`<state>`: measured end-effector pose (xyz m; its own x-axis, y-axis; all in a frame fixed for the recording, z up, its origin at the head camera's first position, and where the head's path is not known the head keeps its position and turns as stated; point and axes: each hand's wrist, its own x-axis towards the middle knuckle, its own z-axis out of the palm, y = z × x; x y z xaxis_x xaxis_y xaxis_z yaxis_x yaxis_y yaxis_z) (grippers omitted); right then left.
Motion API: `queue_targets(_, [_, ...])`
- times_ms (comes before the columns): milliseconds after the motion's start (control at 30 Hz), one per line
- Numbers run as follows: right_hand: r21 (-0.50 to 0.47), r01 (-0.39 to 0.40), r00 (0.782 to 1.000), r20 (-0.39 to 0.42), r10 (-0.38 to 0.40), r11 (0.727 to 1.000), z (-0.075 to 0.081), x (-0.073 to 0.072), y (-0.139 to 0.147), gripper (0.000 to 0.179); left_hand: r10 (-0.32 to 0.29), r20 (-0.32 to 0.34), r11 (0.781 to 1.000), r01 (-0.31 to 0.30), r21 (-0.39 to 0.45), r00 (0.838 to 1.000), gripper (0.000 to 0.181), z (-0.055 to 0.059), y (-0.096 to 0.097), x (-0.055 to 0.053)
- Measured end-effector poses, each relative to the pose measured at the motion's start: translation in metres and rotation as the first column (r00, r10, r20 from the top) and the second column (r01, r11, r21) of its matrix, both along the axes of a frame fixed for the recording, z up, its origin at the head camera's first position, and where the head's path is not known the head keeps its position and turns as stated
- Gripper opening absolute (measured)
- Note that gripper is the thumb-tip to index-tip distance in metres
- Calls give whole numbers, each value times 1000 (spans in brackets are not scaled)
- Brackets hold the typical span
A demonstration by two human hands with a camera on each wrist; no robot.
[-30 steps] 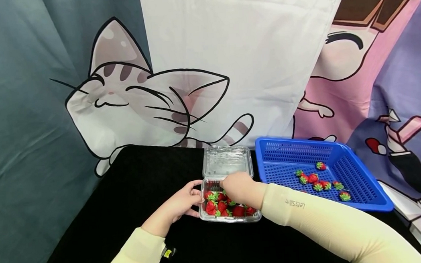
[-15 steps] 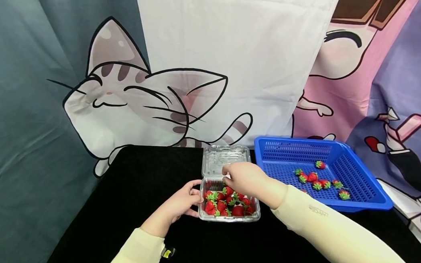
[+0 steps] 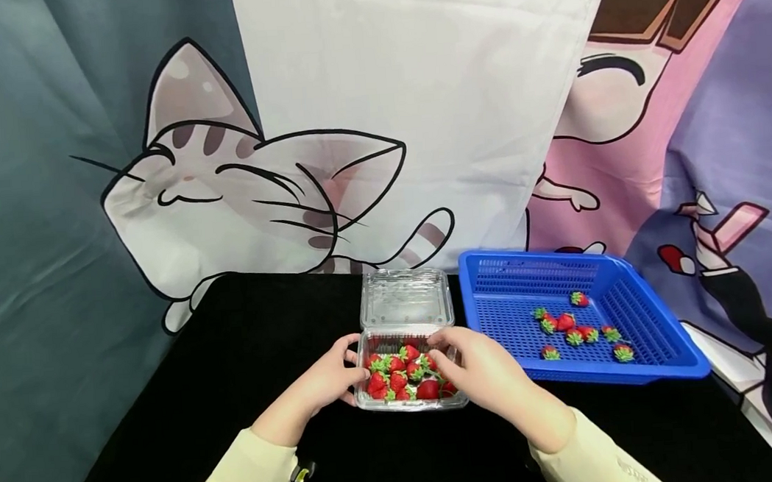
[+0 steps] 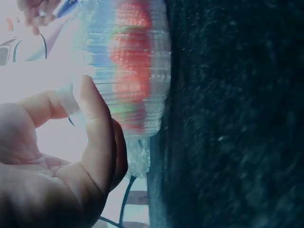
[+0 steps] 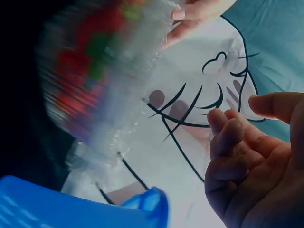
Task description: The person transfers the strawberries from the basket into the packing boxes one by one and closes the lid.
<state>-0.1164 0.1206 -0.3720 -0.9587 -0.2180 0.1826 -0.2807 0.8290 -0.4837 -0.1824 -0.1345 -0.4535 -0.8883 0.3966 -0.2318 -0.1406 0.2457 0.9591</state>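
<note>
A clear plastic clamshell box [image 3: 412,406] stands on the black cloth, its lid [image 3: 406,299] folded back toward the wall. Several strawberries [image 3: 397,382] with green leaves fill much of it; their red shows through the ribbed side wall [image 4: 161,71] in the left wrist view. My left hand [image 3: 328,377] pinches the box's left rim, thumb on top and fingers against the outside. Over the right side of the box hovers my right hand [image 3: 483,364], fingers loosely bent. Between the thumb and fingers of that hand [image 5: 256,161] nothing shows in the right wrist view.
Right of the box is a blue perforated basket [image 3: 471,287] holding several more strawberries [image 3: 566,322]. A cloth backdrop printed with a cartoon cat [image 3: 193,231] hangs right behind the table. Black cloth [image 3: 277,306] covers the tabletop.
My right hand has drawn back from inside the box, rising and then moving right with its fingers loosened. More strawberries in the box show. My left hand stays at the rim; the head view shifted slightly.
</note>
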Motion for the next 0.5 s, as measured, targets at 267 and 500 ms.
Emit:
queue_targets(267, [11, 121, 992, 39, -121, 993, -25, 18, 8, 27, -22, -15, 994, 20, -112, 1000, 76, 9, -10, 4])
queue_targets(500, [53, 169, 983, 59, -172, 984, -38, 19, 13, 42, -62, -57, 979, 50, -196, 996, 76, 13, -11, 6])
